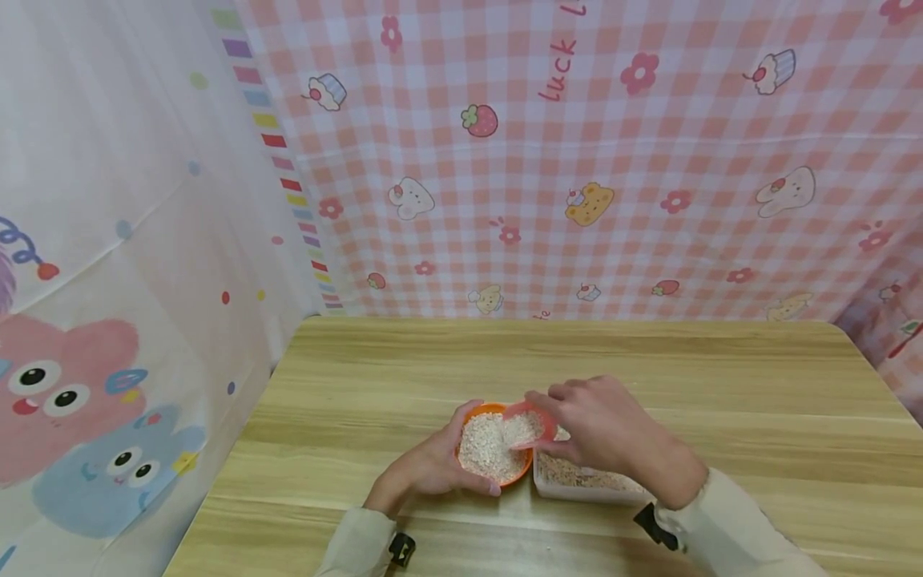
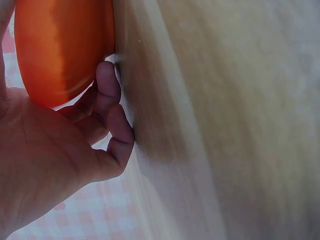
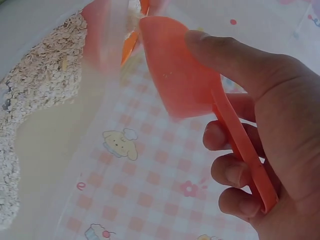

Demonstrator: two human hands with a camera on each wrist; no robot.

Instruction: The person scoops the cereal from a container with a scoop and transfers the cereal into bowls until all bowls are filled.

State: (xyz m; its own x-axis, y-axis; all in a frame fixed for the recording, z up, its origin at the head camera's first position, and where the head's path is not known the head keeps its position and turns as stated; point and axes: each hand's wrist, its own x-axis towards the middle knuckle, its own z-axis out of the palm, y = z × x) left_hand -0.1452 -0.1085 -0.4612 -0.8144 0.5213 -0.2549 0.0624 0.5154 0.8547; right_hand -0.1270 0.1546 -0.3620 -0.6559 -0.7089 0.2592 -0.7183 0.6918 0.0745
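Observation:
My left hand (image 1: 436,461) holds an orange bowl (image 1: 516,482) on the table, thumb along the near side and fingers round the far side. White oat flakes (image 1: 486,449) fill most of the bowl. In the left wrist view, the bowl's smooth wall (image 2: 57,50) rests between thumb and fingers, with the lower fingers curled beneath it near the tabletop. A pink plastic scoop (image 3: 172,70) is gripped by its handle in my right hand (image 1: 609,429), the thumb pressed on its side. The scoop tilts over the bowl's right edge, oats lying inside it.
Right of the bowl, partly under my right forearm, stands a translucent box (image 1: 591,494) with more oat flakes (image 3: 55,55). Both rest on a wood-grain table (image 1: 404,361). A pink checked cloth (image 1: 447,160) hangs behind, and a white printed curtain (image 1: 166,264) at the left.

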